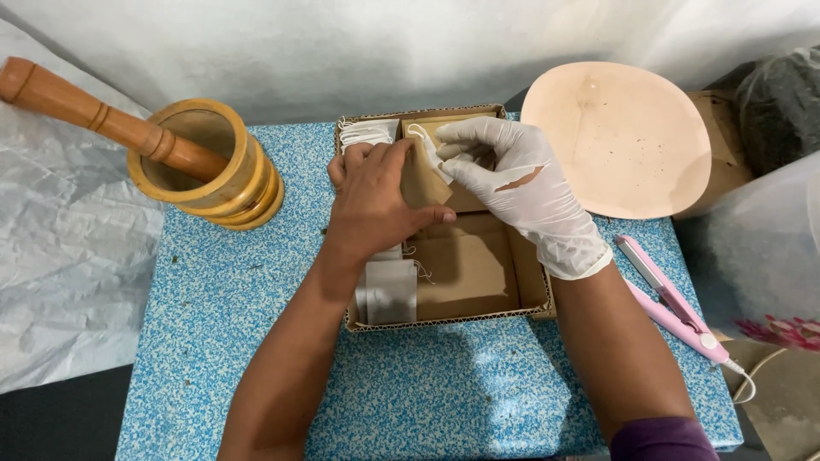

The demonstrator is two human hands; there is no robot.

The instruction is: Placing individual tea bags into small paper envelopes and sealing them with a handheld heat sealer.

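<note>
Both hands [373, 201] [512, 175] pinch tea bag [424, 175] over cardboard box [478, 273].

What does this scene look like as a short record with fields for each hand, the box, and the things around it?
Left hand: bare, resting over the box, fingers on a brown paper sachet
Right hand: in a white glove, torn on the back, pinching the sachet's top
Cardboard box: open, shallow, holds white sachets with strings
Surface: blue speckled board
Left side: wooden mortar with pestle leaning inside
Right side: pale round plate, pink flat iron
</note>
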